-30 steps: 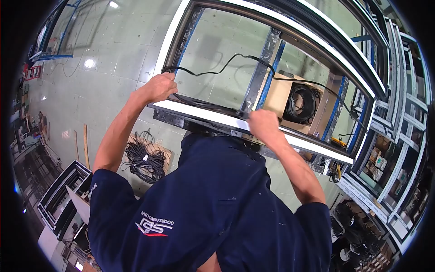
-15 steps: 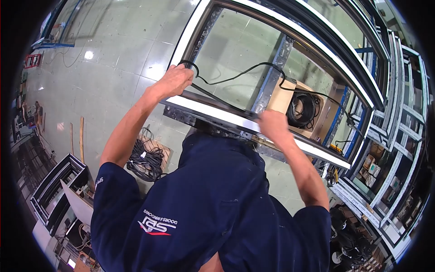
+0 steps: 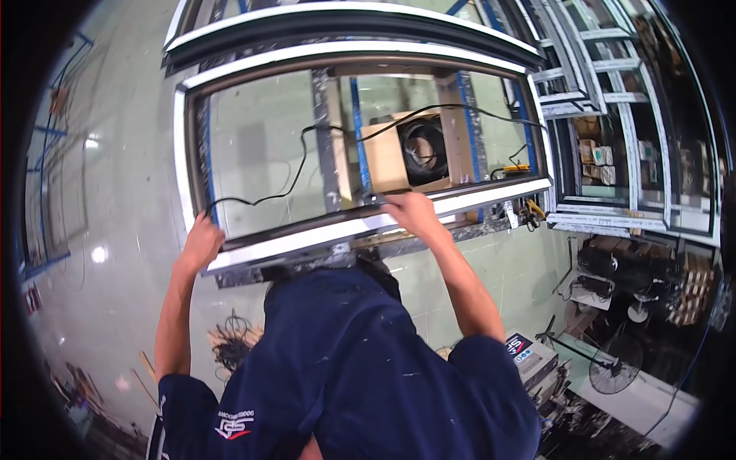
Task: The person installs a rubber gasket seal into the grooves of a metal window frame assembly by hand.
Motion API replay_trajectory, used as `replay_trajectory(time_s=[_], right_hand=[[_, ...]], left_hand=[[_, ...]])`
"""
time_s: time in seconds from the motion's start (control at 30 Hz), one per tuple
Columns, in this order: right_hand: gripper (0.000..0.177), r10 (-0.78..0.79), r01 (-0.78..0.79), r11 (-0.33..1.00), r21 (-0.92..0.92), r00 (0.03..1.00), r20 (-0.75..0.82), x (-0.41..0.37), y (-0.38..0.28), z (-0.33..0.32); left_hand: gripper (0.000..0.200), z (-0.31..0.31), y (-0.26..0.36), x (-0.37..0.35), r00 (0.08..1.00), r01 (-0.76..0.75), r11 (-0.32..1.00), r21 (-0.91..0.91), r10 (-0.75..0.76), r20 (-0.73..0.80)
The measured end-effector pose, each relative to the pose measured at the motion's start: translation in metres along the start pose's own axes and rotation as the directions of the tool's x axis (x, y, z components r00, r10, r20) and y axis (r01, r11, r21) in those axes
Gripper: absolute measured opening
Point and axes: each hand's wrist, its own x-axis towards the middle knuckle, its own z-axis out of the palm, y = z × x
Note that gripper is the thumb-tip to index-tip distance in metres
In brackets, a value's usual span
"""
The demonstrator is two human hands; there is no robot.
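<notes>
A dark window frame with white outer faces [image 3: 307, 243] lies in front of me. At its near left corner, my left hand [image 3: 204, 241] is closed on a black rubber strip [image 3: 231, 201]. The strip runs in a loose curve across the frame opening toward the right. My right hand [image 3: 412, 212] is closed at the frame's near side, right of the middle, its fingers at the inner edge; what they hold is hidden. Beneath the opening, an open cardboard box [image 3: 386, 157] holds a black coil [image 3: 423, 149].
Another framed unit [image 3: 345, 24] lies beyond this one. White-edged frames [image 3: 640, 153] stand at the right. Orange-handled pliers [image 3: 534, 212] hang near the right corner. A cable bundle [image 3: 232, 341] lies on the floor, and a fan [image 3: 616, 366] is at lower right.
The view has turned, so the frame now lies more level and farther left. My left hand remains at the near left corner, and my right hand remains along the near side.
</notes>
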Motion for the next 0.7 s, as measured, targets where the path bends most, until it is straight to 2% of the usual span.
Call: replay_trajectory(time_s=[0.03, 0.07, 0.1, 0.13, 0.17, 0.23, 0.33, 0.43, 0.47, 0.6, 0.7], right_hand=[[0.029, 0.271, -0.26, 0.927, 0.269, 0.963, -0.003, -0.017, 0.024, -0.024], [0.027, 0.462, -0.373, 0.811, 0.451, 0.881, -0.102, -0.037, 0.078, -0.027], [0.026, 0.634, -0.365, 0.645, 0.671, 0.746, -0.204, -0.059, 0.129, -0.033], [0.025, 0.702, -0.217, 0.584, 0.782, 0.619, -0.353, -0.08, 0.166, -0.044], [0.022, 0.795, -0.185, 0.467, 0.865, 0.515, -0.32, -0.102, 0.204, -0.061], [0.022, 0.898, -0.314, 0.404, 0.859, 0.315, -0.307, -0.132, 0.293, -0.069], [0.024, 0.91, -0.507, 0.406, 0.76, 0.305, -0.282, -0.149, 0.37, -0.083], [0.032, 0.799, -0.656, 0.592, 0.468, 0.402, -0.448, -0.156, 0.451, -0.074], [0.033, 0.797, -0.72, 0.591, 0.363, 0.45, -0.402, -0.157, 0.47, -0.075], [0.034, 0.736, -0.724, 0.651, 0.226, 0.531, -0.42, -0.151, 0.461, -0.078], [0.035, 0.651, -0.682, 0.727, 0.081, 0.647, -0.397, -0.15, 0.44, -0.09]], left_hand=[[0.017, 0.0, 0.005, -0.001, 1.0, 0.003, 1.0, 0.025, -0.004, 0.022], [0.017, 0.0, 0.008, -0.001, 0.999, 0.02, 1.0, 0.017, -0.021, 0.041], [0.016, 0.0, 0.01, -0.002, 0.997, 0.04, 0.999, 0.01, -0.04, 0.067], [0.016, 0.001, 0.011, -0.003, 0.997, 0.045, 0.999, -0.014, -0.044, 0.062], [0.015, 0.006, 0.008, -0.004, 0.997, 0.041, 0.999, 0.013, -0.041, 0.069], [0.012, -0.012, 0.02, 0.004, 0.972, 0.094, 0.993, 0.069, -0.106, 0.21], [0.009, -0.014, 0.023, 0.009, 0.975, 0.092, 0.985, 0.146, -0.118, 0.188], [0.01, -0.02, 0.029, 0.018, 0.922, 0.241, 0.952, 0.187, -0.285, 0.262], [0.01, -0.022, 0.033, 0.021, 0.915, 0.265, 0.944, 0.198, -0.31, 0.256], [0.01, -0.021, 0.042, 0.029, 0.913, 0.331, 0.929, 0.164, -0.36, 0.194], [0.011, -0.02, 0.039, 0.022, 0.916, 0.383, 0.922, 0.051, -0.387, 0.109]])
